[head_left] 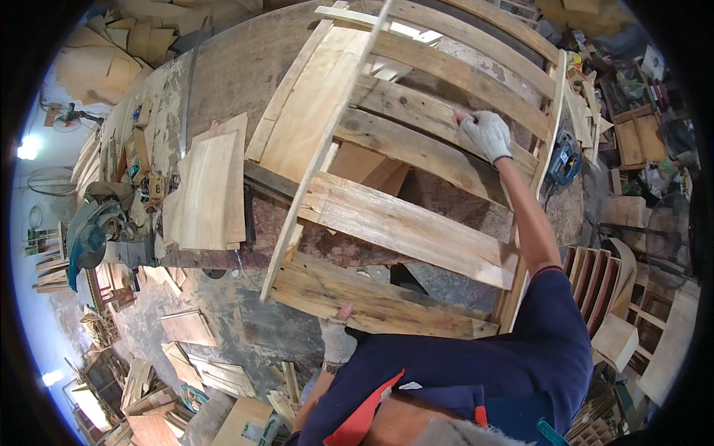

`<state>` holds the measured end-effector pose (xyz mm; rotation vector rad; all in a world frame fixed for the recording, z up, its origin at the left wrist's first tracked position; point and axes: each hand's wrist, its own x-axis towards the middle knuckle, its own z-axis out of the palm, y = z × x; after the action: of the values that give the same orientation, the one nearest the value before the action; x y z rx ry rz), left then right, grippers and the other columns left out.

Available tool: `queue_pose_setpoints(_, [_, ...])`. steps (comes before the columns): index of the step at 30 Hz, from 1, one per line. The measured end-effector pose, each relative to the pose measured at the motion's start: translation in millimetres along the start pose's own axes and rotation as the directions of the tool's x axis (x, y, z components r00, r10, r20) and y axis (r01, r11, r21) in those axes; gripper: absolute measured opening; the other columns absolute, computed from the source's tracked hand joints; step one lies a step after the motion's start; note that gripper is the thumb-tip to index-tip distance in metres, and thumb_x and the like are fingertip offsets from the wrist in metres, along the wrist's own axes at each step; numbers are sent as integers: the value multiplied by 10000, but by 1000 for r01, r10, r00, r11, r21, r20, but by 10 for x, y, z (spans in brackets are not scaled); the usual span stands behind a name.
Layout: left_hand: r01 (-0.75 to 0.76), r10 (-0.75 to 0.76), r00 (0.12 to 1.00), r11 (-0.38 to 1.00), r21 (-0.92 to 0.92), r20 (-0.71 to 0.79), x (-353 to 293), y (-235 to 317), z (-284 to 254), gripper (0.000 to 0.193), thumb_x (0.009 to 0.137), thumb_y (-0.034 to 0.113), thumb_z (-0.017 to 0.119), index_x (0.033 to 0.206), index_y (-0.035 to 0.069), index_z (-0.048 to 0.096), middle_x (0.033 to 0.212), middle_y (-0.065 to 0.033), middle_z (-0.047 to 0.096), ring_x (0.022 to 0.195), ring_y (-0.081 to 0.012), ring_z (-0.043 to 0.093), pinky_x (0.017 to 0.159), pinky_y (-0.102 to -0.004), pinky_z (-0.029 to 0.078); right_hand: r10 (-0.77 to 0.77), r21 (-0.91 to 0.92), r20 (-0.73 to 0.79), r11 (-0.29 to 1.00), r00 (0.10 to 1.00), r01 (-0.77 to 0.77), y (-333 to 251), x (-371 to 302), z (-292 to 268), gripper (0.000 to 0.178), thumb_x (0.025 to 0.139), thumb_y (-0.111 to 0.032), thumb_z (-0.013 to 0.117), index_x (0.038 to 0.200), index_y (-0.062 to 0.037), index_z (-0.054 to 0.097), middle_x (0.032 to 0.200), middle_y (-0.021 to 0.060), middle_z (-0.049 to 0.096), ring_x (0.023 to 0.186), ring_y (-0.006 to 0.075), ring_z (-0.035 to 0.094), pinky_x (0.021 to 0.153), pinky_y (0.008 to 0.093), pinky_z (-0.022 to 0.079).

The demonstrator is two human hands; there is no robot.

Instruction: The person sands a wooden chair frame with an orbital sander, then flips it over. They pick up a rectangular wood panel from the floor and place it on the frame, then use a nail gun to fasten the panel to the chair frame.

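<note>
A large slatted wooden frame (416,212) lies tilted across the workbench, its near end against my body. Several rough planks span two long side rails, with gaps between them. My left hand (338,342), in a fingerless-tipped white work glove, grips the nearest plank's edge, thumb on top and fingers hidden underneath. My right hand (487,135), gloved too, is farther out near the right rail. It is closed over the edge of a middle plank, with the fingertips partly hidden.
Thin wooden panels (210,186) are stacked on the workbench (223,82) left of the frame. Beyond the right rail sits a blue power tool (564,158). A teal saw (91,234) stands at far left. Loose boards (187,327) lie on the floor; stacked wood pieces (591,275) are at right.
</note>
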<state>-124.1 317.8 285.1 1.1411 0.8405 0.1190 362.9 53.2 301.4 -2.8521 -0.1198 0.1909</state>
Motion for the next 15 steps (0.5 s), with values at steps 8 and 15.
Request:
queue_pose_setpoints(8, [84, -101, 994, 956, -282, -46, 854, 381, -825, 528, 785, -8, 747, 1292, 116, 668, 1306, -137, 587, 1140, -303, 622, 975, -440, 527, -168, -86, -53, 983, 984, 163, -1381, 509, 208, 714, 898, -730, 525, 831, -67, 780, 809, 213, 720, 803, 382, 719, 734, 480, 553])
queue_pose_setpoints(15, [196, -233, 972, 892, -408, -42, 1948, 471, -1537, 422, 875, 151, 752, 1262, 35, 630, 1276, -102, 610, 1125, -258, 629, 972, -431, 534, -236, -69, -97, 971, 967, 230, -2326, 1038, 754, 733, 957, -708, 447, 812, -70, 777, 776, 223, 707, 776, 402, 707, 725, 492, 551])
